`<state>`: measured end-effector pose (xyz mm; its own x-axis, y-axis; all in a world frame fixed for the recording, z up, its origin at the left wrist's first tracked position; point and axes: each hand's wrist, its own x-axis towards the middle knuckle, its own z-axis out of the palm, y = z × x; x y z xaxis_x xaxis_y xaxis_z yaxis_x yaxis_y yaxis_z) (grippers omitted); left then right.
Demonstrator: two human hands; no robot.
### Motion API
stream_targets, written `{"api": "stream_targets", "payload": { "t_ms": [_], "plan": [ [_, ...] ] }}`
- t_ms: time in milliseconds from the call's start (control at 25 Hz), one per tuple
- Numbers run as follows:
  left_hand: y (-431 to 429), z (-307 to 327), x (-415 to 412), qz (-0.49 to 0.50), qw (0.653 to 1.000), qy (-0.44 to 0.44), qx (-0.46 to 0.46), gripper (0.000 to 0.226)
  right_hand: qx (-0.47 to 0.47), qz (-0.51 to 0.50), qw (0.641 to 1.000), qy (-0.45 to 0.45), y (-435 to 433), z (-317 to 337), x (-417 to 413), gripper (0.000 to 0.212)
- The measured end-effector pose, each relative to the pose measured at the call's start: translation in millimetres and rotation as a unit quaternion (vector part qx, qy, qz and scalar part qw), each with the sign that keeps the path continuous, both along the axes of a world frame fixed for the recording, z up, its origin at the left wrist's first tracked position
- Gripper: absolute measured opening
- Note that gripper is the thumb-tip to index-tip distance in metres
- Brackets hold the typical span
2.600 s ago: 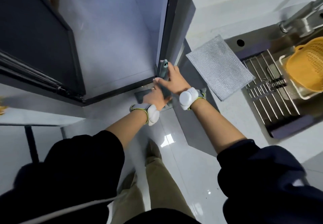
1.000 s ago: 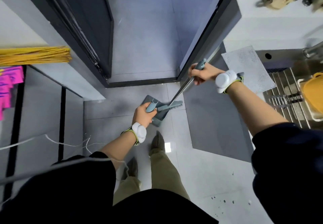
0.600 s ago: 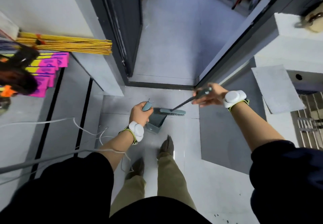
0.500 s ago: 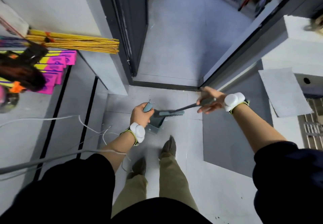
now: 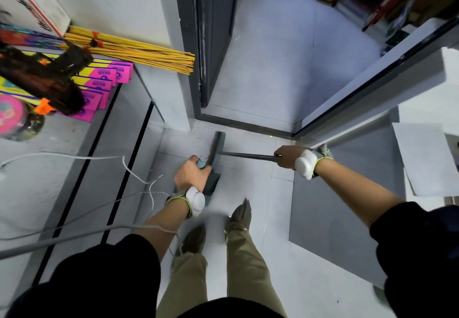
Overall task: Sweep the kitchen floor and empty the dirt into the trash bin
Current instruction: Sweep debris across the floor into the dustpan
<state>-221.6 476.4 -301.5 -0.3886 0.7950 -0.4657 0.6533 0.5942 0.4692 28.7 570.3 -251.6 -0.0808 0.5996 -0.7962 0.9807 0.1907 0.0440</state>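
Observation:
My left hand (image 5: 191, 174) grips the teal handle of a grey dustpan (image 5: 212, 183), which hangs low over the pale tiled floor (image 5: 250, 183) just ahead of my feet. My right hand (image 5: 289, 156) grips the dark handle of a small grey broom (image 5: 217, 147). The handle runs leftward from that hand, and the brush head stands lengthwise just above and beside the dustpan, near the door threshold. No trash bin is in view.
A dark door frame (image 5: 198, 44) and an open doorway lie straight ahead. A white counter (image 5: 422, 158) is at the right. A yellow straw broom (image 5: 139, 53), pink boxes (image 5: 104, 84) and loose white cables (image 5: 134, 173) lie at the left.
Both hands separated the broom from the dustpan. The brush head has swung from lying across the pan to pointing toward the doorway. My view has tilted up and leftward.

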Motion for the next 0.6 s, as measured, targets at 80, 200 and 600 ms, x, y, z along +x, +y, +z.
{"api": "stream_targets", "payload": {
  "t_ms": [80,200,600],
  "plan": [
    [-4.1,1.0,-1.7,0.003,1.000,-0.009,-0.003,0.022,0.019,0.046,0.999,0.019,7.2,-15.2,-8.2,0.018],
    [-2.8,3.0,1.7,-0.016,1.000,0.004,-0.006,0.020,0.052,0.087,0.993,0.059,29.7,-31.1,-30.6,0.026],
    [7.6,-8.8,18.0,-0.023,1.000,-0.013,-0.006,0.015,0.061,0.090,0.994,0.015,79.0,-47.1,-53.0,0.009]
  ]
}}
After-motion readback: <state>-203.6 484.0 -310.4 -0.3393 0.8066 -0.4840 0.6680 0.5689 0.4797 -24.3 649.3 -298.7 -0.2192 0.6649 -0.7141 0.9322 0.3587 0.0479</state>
